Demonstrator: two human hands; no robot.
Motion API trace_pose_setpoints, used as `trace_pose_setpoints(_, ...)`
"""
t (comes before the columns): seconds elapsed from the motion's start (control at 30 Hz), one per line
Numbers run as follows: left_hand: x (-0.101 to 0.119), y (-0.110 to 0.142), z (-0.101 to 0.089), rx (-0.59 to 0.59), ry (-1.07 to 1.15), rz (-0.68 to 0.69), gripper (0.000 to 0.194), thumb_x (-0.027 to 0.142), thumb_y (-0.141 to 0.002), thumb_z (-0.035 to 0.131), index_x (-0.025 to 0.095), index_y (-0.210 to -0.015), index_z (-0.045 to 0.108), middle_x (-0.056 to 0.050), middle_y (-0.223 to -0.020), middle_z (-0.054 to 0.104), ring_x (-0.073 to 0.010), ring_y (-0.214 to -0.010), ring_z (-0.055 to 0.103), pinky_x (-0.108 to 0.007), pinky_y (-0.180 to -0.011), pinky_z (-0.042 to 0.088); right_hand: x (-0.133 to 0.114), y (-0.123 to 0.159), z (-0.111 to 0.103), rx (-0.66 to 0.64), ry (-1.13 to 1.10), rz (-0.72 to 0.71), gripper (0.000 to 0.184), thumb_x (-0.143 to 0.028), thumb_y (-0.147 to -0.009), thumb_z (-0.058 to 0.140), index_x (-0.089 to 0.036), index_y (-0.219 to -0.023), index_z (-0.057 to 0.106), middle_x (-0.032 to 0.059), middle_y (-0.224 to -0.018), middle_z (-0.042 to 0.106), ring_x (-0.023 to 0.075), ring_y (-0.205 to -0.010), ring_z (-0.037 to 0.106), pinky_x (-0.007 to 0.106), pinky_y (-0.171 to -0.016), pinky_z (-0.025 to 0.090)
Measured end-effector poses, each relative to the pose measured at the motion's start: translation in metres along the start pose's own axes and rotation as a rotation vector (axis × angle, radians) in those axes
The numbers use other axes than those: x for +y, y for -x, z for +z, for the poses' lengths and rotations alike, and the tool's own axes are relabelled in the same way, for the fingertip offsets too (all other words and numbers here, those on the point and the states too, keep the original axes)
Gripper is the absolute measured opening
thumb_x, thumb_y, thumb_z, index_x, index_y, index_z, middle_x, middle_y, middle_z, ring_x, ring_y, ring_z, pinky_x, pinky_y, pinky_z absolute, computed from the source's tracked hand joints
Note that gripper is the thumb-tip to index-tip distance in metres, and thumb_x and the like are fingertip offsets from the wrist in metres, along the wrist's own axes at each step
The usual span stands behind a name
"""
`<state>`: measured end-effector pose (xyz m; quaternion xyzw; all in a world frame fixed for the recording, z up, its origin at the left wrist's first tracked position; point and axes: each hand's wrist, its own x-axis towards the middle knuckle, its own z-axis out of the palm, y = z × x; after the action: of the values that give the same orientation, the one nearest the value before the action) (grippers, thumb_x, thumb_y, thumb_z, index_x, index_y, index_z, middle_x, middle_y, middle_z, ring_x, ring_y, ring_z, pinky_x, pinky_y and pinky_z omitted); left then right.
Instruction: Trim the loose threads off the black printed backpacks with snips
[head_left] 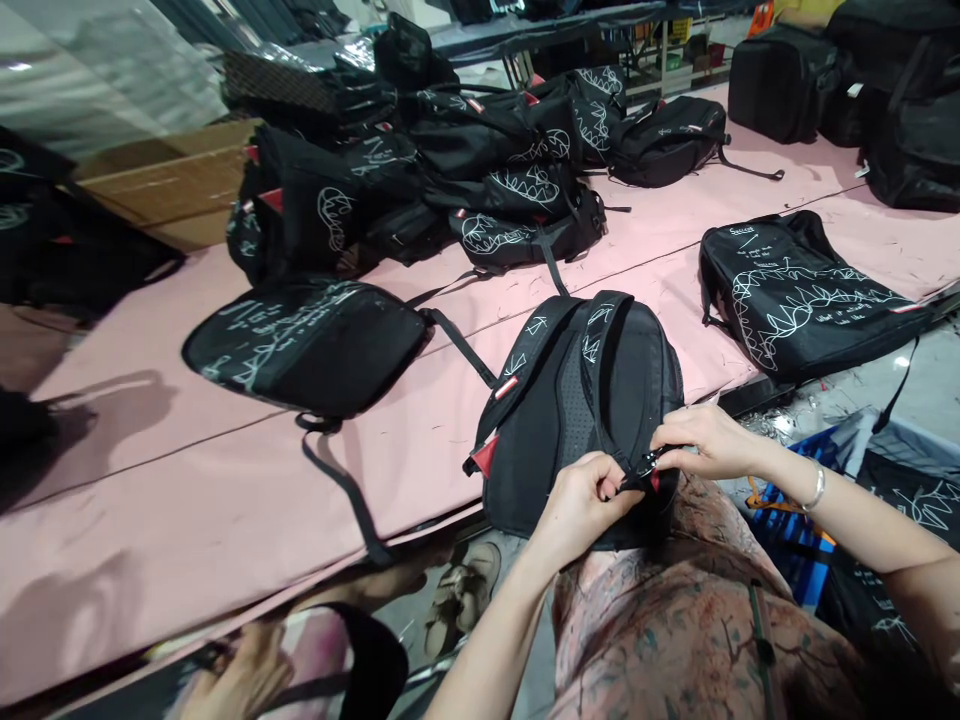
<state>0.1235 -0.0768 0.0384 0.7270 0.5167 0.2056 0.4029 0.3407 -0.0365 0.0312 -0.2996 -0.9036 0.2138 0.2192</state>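
A black backpack (pixel 510 480) lies at the table's near edge with its padded back panel and shoulder straps facing up. White scribble prints mark the straps, and red patches show at its lower sides. Over its lower right part, my left hand (pixel 585 500) is closed on a black strap (pixel 611 450). My right hand (pixel 697 440) pinches a small shiny black buckle (pixel 646 463) on that strap, close to the left fingertips. The strap's lower end is hidden by my fingers.
A pink-covered table (pixel 420 450) holds a flat black bag (pixel 322 340) at left, a printed backpack (pixel 802 300) at right and a backpack pile (pixel 480 140) behind. A blue crate (pixel 795 520) stands at lower right. Another person's hand (pixel 240 670) shows at lower left.
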Motion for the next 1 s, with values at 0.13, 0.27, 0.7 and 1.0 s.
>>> trace_pose_setpoints(0.13, 0.000, -0.001, -0.001, -0.013, 0.007, 0.006, 0.025, 0.031, -0.070, 0.062, 0.015, -0.058, 0.047, 0.002, -0.059, 0.044, -0.0088, -0.054, 0.038, -0.021, -0.050, 0.027, 0.005, -0.001, 0.002, -0.022, -0.047, -0.010, 0.026, -0.037, -0.088, 0.047, -0.017, -0.084, 0.062, 0.0024, -0.072, 0.060, 0.0119, -0.066, 0.054, 0.022, -0.060, 0.035)
trace_pose_setpoints(0.27, 0.001, -0.001, -0.001, -0.017, 0.040, -0.012, 0.026, 0.032, -0.069, 0.063, 0.015, -0.057, 0.047, 0.002, -0.059, 0.043, -0.0085, -0.054, 0.038, -0.021, -0.050, 0.027, 0.007, 0.000, 0.006, -0.012, -0.079, 0.005, 0.024, -0.037, -0.087, 0.050, -0.017, -0.084, 0.062, 0.0024, -0.074, 0.061, 0.0121, -0.068, 0.056, 0.022, -0.061, 0.036)
trace_pose_setpoints(0.7, -0.009, -0.006, 0.003, 0.032, 0.446, -0.259, 0.036, 0.044, -0.064, 0.066, 0.013, -0.057, 0.051, 0.002, -0.053, 0.042, -0.0072, -0.051, 0.034, -0.021, -0.050, 0.025, 0.004, 0.007, 0.032, 0.337, -0.598, 0.370, 0.019, -0.032, -0.084, 0.048, -0.015, -0.081, 0.056, 0.0018, -0.074, 0.058, 0.0116, -0.069, 0.053, 0.022, -0.063, 0.040)
trace_pose_setpoints(1.0, -0.019, -0.012, 0.016, 0.178, 0.725, -0.371, 0.055, 0.060, -0.063, 0.061, 0.015, -0.046, 0.034, 0.006, -0.043, 0.025, -0.0036, -0.042, 0.017, -0.022, -0.044, 0.011, -0.033, 0.001, 0.075, 0.290, -0.857, 0.682, 0.018, -0.027, -0.066, 0.063, -0.016, -0.079, 0.056, -0.0019, -0.070, 0.056, 0.0102, -0.063, 0.049, 0.021, -0.058, 0.040)
